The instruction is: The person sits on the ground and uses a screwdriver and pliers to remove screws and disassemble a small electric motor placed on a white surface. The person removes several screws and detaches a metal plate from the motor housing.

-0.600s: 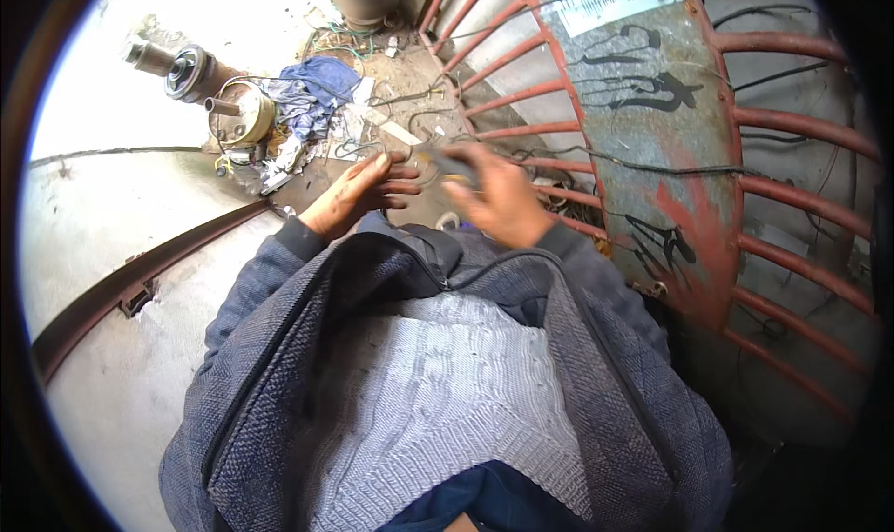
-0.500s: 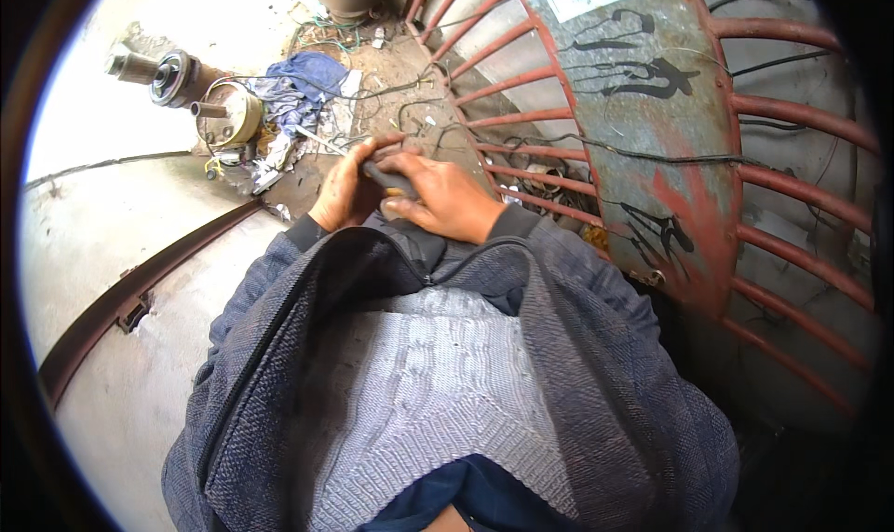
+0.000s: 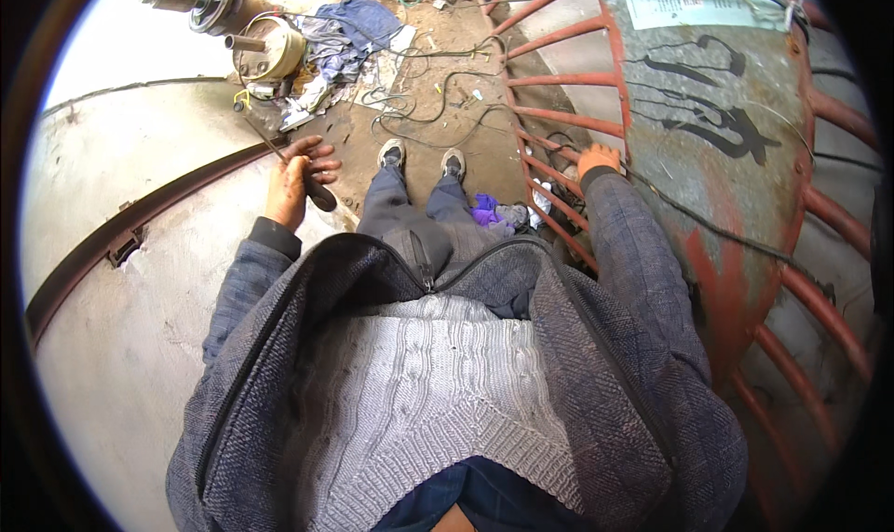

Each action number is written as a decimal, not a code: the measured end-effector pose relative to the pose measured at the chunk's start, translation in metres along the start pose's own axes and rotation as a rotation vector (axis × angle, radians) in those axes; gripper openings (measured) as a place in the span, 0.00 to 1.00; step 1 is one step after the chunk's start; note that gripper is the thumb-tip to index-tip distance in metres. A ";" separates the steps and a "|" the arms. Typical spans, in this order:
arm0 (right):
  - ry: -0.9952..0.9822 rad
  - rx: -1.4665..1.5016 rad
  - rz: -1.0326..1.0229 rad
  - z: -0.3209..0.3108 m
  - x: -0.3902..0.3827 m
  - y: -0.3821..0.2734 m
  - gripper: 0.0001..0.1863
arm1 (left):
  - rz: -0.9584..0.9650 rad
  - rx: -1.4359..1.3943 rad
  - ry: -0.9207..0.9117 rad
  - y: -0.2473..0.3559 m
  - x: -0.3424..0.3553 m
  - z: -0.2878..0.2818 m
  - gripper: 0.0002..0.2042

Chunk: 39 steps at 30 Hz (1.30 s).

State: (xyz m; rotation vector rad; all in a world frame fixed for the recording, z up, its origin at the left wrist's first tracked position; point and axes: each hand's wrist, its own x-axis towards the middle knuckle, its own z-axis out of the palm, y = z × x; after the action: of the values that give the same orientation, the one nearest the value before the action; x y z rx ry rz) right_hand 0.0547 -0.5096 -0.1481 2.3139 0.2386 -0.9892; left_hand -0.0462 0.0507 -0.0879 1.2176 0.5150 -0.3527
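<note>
My left hand (image 3: 291, 186) is held out on the left, over the pale wall. It holds a screwdriver (image 3: 322, 198): the dark handle pokes out below the palm and the thin shaft points away to the upper left. The fingers are partly spread, with the tool kept in by the thumb. Off to the right, my right hand (image 3: 599, 158) is closed over the edge of a red-barred metal gate (image 3: 568, 80), beside its grey sheet panel. A black cable (image 3: 689, 208) runs across that panel from close to the hand. The right fingertips are partly hidden.
My shoes (image 3: 392, 153) stand on a dirt floor (image 3: 428, 113) with loose black wires (image 3: 438, 113). A round motor-like metal part (image 3: 270, 50) lies at the far left by a blue cloth (image 3: 358, 29). A purple cloth (image 3: 486, 209) lies near the gate's foot.
My hands were together in front of me around the screwdriver. They have parted: the left moved left with the screwdriver, the right went right to the gate. My legs and shoes now show.
</note>
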 end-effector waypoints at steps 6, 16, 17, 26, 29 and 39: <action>-0.410 0.268 0.012 0.019 0.017 -0.008 0.22 | -0.093 -0.019 -0.093 -0.050 0.000 0.056 0.22; 0.500 0.695 -0.968 -0.141 -0.116 -0.034 0.14 | -0.647 -0.820 -0.005 -0.072 0.083 0.169 0.18; 0.481 0.647 -0.970 -0.151 -0.127 -0.026 0.13 | -0.621 -1.002 0.058 -0.062 0.094 0.167 0.17; 0.444 0.580 -0.811 -0.126 -0.156 0.066 0.12 | -0.271 -1.247 0.275 -0.010 0.167 0.060 0.21; 0.252 0.595 -0.645 -0.110 -0.127 0.082 0.15 | -0.005 -0.960 0.303 0.001 0.153 0.062 0.16; -0.569 2.000 -0.924 -0.339 -0.055 -0.013 0.36 | 0.465 0.058 -0.392 0.080 0.024 0.244 0.15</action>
State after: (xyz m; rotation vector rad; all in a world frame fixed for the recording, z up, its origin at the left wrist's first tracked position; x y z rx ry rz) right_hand 0.2129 -0.2937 0.0673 3.1337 -0.0446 -3.4421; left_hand 0.0607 -0.1557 0.0242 1.2441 -0.1196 -0.1998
